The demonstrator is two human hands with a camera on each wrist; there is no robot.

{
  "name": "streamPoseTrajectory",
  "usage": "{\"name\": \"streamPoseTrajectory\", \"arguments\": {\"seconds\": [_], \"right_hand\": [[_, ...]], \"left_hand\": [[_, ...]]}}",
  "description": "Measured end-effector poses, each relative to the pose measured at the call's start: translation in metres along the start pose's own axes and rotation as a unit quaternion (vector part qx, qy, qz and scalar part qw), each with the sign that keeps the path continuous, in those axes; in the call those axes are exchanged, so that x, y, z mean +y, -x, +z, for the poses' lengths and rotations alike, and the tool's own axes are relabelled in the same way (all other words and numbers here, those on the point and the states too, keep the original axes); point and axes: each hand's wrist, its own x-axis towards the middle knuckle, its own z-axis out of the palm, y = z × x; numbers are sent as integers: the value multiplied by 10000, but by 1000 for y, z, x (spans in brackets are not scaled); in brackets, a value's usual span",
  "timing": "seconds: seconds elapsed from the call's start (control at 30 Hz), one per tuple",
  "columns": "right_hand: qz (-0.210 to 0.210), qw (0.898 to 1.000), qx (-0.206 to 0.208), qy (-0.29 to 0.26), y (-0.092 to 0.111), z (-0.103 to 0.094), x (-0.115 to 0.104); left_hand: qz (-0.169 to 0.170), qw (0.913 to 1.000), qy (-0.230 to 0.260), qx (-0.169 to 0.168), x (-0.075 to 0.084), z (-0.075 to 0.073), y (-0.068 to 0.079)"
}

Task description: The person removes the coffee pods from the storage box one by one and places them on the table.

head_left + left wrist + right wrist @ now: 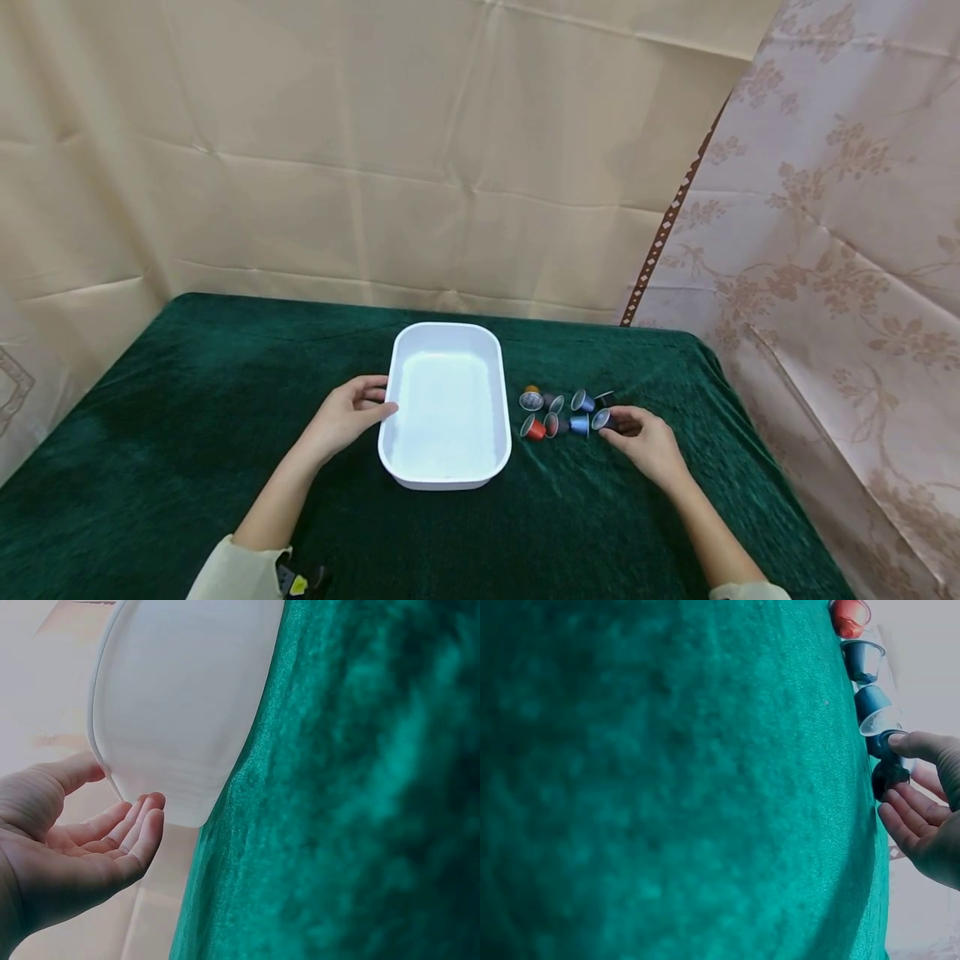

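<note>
A white rectangular tray point(448, 417) stands on the cloth in front of me. My left hand point(347, 418) holds its left side, with the thumb on the rim and the other fingers curled by the outer wall point(180, 712). To the right of the tray, several coffee capsules lie in a loose group: a red one point(535, 429), a blue one point(580, 425) and others. At the group's right end, my right hand point(651, 443) pinches a dark coffee capsule point(602, 419) with a pale lid between thumb and fingers. In the right wrist view this capsule point(890, 744) is partly covered by the thumb.
Dark green velvet cloth point(180, 467) covers the table. A beige curtain point(390, 150) hangs behind it, and a floral cloth point(840, 250) hangs along the right side. Beside the held capsule lies a black capsule point(604, 399), close to my right fingers.
</note>
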Motion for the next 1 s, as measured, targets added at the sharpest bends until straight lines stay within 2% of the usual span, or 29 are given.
{"name": "streamPoseTrajectory", "arguments": {"seconds": [1.0], "right_hand": [[-11,9999,-123,55,-4,4,5]], "left_hand": [[-3,10000,32,1,-1,0,-1]]}}
